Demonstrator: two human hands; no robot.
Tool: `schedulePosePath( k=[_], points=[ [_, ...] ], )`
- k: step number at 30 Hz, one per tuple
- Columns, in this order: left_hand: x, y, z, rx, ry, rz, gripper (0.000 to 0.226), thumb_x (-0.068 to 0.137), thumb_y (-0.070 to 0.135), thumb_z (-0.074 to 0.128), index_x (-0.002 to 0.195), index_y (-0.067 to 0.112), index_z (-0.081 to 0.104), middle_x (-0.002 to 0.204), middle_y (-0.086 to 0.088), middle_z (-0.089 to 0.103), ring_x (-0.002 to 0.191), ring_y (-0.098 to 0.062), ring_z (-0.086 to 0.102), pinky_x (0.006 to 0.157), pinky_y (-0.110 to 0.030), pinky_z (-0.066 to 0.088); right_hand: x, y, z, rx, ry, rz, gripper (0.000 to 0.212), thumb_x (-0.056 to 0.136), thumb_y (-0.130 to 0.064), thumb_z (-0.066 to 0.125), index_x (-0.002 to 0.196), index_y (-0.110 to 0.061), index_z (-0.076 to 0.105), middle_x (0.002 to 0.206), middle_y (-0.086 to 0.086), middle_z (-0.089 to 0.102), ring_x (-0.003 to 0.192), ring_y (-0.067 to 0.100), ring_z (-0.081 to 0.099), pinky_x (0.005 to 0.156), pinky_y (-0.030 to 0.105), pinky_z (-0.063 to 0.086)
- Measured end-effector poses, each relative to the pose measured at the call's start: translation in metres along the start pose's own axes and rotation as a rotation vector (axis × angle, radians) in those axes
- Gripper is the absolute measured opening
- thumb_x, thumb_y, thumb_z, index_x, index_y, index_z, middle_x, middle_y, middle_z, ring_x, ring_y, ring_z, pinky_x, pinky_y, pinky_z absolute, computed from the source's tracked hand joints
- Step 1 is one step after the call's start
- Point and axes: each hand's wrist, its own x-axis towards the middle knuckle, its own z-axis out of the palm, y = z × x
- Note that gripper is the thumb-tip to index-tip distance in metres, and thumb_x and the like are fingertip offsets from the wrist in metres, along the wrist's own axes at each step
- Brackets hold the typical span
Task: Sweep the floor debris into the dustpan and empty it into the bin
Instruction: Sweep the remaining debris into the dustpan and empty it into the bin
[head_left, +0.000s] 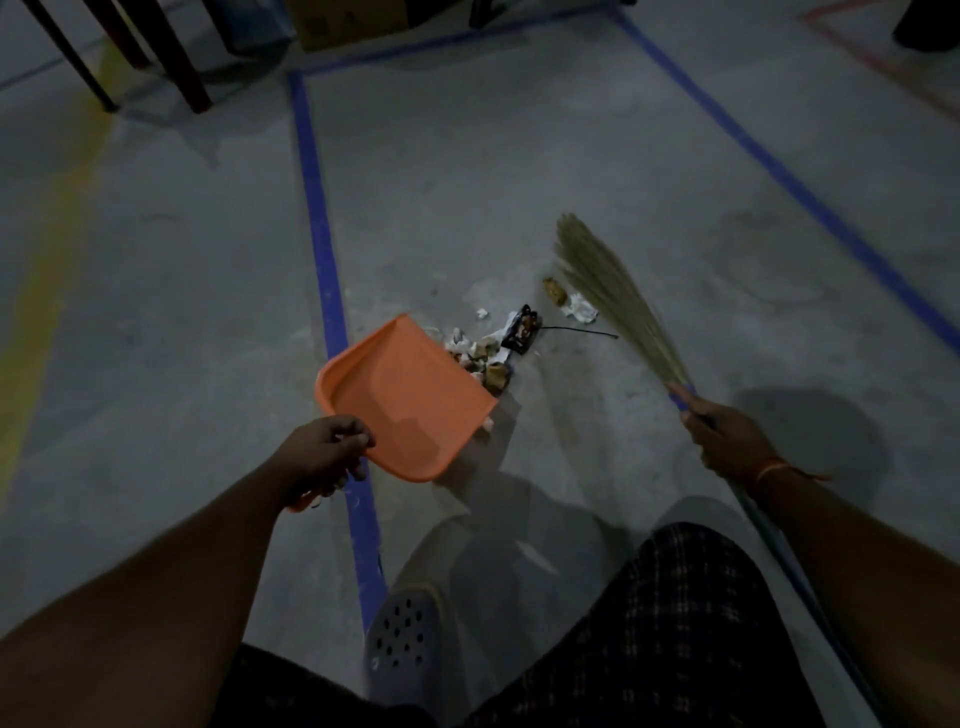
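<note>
An orange dustpan (400, 400) rests tilted on the grey floor, its open lip facing right toward a small pile of debris (493, 353): paper scraps, brown bits and a black wrapper (522, 336). My left hand (327, 454) grips the dustpan's handle at its near end. My right hand (727, 441) holds the blue handle of a grass broom (608, 291), whose bristles fan out beyond the pile. A brown scrap (555, 290) and a white paper piece (581, 307) lie beside the bristles, apart from the pile.
Blue tape lines (322, 249) mark a rectangle on the concrete floor. Dark chair legs (176, 67) and a cardboard box (353, 21) stand at the far edge. My foot in a perforated grey shoe (405, 639) is just below the dustpan.
</note>
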Motion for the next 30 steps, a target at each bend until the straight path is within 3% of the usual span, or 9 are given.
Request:
schedulePosePath(
  k=[3, 6, 9, 12, 16, 19, 24, 26, 30],
  points=[
    [0.003, -0.015, 0.003, 0.000, 0.030, -0.041, 0.014, 0.104, 0.020, 0.056, 0.102, 0.012, 0.067, 0.074, -0.020, 0.073, 0.051, -0.022, 0.056, 0.046, -0.027, 0.042, 0.000, 0.003, -0.002, -0.068, 0.002, 0.024, 0.034, 0.098, -0.038, 0.050, 0.119, -0.014, 0.062, 0.072, 0.015, 0.061, 0.048, 0.019, 0.053, 0.047, 0.028, 0.046],
    [0.006, -0.023, 0.004, -0.002, 0.033, -0.057, 0.014, 0.104, 0.021, 0.056, 0.104, 0.011, 0.067, 0.074, -0.019, 0.074, 0.053, -0.023, 0.057, 0.047, -0.027, 0.042, 0.001, -0.002, -0.005, -0.103, 0.001, 0.052, 0.032, 0.099, -0.034, 0.050, 0.118, -0.011, 0.063, 0.083, 0.022, 0.065, 0.057, 0.027, 0.057, 0.058, 0.035, 0.050],
    [0.008, -0.027, 0.008, 0.006, 0.008, -0.062, 0.014, 0.104, 0.021, 0.056, 0.104, 0.011, 0.066, 0.076, -0.020, 0.074, 0.055, -0.024, 0.057, 0.048, -0.027, 0.043, 0.002, -0.006, -0.005, -0.088, 0.018, 0.081, 0.028, 0.098, -0.032, 0.052, 0.117, -0.014, 0.062, 0.081, 0.017, 0.061, 0.058, 0.027, 0.056, 0.058, 0.033, 0.048],
    [0.010, -0.030, 0.013, -0.005, 0.005, -0.066, 0.014, 0.104, 0.022, 0.057, 0.101, 0.012, 0.066, 0.079, -0.022, 0.074, 0.054, -0.024, 0.057, 0.047, -0.028, 0.043, 0.006, -0.006, -0.004, -0.036, 0.020, 0.081, 0.031, 0.098, -0.029, 0.053, 0.127, -0.019, 0.059, 0.075, 0.011, 0.059, 0.054, 0.024, 0.053, 0.050, 0.028, 0.046],
    [0.010, -0.036, 0.014, -0.043, 0.002, -0.076, 0.014, 0.105, 0.022, 0.057, 0.101, 0.011, 0.065, 0.080, -0.025, 0.073, 0.053, -0.024, 0.054, 0.046, -0.027, 0.041, 0.016, 0.001, -0.004, -0.016, 0.038, 0.090, 0.044, 0.098, -0.028, 0.053, 0.141, -0.030, 0.046, 0.085, 0.011, 0.063, 0.056, 0.021, 0.054, 0.046, 0.024, 0.047],
    [0.003, -0.045, 0.014, -0.049, -0.016, -0.107, 0.014, 0.105, 0.020, 0.057, 0.101, 0.009, 0.065, 0.078, -0.024, 0.072, 0.051, -0.023, 0.052, 0.045, -0.027, 0.040, 0.020, 0.011, 0.000, -0.009, 0.039, 0.123, 0.047, 0.098, -0.028, 0.052, 0.143, -0.033, 0.043, 0.080, 0.010, 0.061, 0.058, 0.024, 0.054, 0.054, 0.031, 0.046],
    [-0.003, -0.064, 0.025, -0.024, -0.024, -0.146, 0.014, 0.104, 0.019, 0.059, 0.102, 0.007, 0.065, 0.077, -0.025, 0.071, 0.050, -0.022, 0.050, 0.046, -0.026, 0.038, 0.017, 0.015, 0.014, -0.028, -0.057, 0.110, 0.048, 0.098, -0.025, 0.051, 0.143, -0.037, 0.041, 0.076, 0.007, 0.055, 0.054, 0.019, 0.051, 0.041, 0.023, 0.041],
    [-0.001, -0.063, 0.032, -0.028, -0.019, -0.142, 0.014, 0.104, 0.020, 0.058, 0.102, 0.008, 0.065, 0.076, -0.023, 0.072, 0.051, -0.022, 0.052, 0.046, -0.026, 0.039, 0.017, 0.016, 0.021, -0.015, -0.075, 0.107, 0.047, 0.097, -0.024, 0.052, 0.142, -0.034, 0.044, 0.073, 0.007, 0.053, 0.052, 0.018, 0.049, 0.043, 0.024, 0.041],
    [0.006, -0.057, 0.047, -0.051, -0.001, -0.134, 0.015, 0.105, 0.018, 0.056, 0.101, 0.007, 0.064, 0.076, -0.021, 0.072, 0.052, -0.022, 0.052, 0.046, -0.024, 0.039, 0.005, 0.026, 0.032, -0.048, -0.150, 0.026, 0.053, 0.098, -0.019, 0.051, 0.142, -0.045, 0.038, 0.064, 0.003, 0.047, 0.046, 0.015, 0.041, 0.041, 0.024, 0.038]
  ],
)
